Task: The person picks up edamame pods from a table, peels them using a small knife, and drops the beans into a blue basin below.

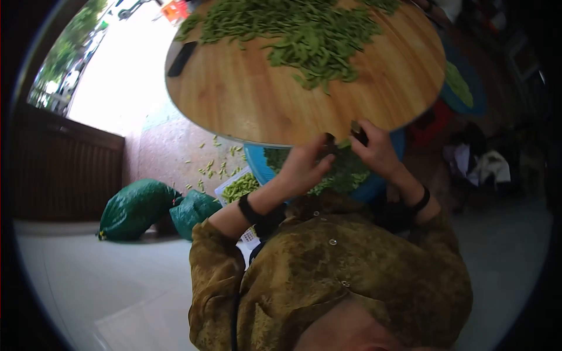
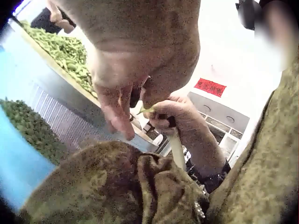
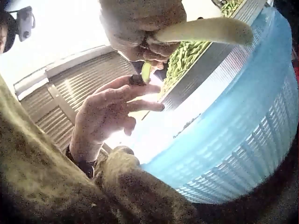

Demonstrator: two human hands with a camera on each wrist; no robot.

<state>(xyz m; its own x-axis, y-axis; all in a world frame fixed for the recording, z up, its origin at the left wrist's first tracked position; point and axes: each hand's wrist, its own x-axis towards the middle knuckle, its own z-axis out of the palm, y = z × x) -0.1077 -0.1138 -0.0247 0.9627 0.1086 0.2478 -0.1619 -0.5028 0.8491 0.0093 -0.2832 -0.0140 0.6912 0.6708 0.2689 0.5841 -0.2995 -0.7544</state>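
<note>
My left hand [image 1: 302, 167] and right hand [image 1: 376, 153] meet just off the near edge of the round wooden table [image 1: 234, 105], above a blue basket [image 3: 224, 126] with green contents. Between the fingertips is a small green bean pod [image 3: 147, 71], which both hands pinch. A black cover [image 3: 136, 80] sits on one left fingertip; the other left fingers are spread. My right hand also grips a long, pale, smooth, slightly curved piece [image 3: 205, 35] that sticks out past the palm; its other end is hidden in the fingers. Many green pods [image 1: 319, 44] lie heaped on the table.
A dark flat object [image 1: 182, 58] lies at the table's left edge. Loose pods [image 1: 211, 169] are scattered on the floor beside a white basket of pods [image 1: 241, 187] and green sacks [image 1: 140, 207]. Another blue basket [image 1: 477, 96] stands at right. Another person's hand [image 2: 60, 18] appears across the table.
</note>
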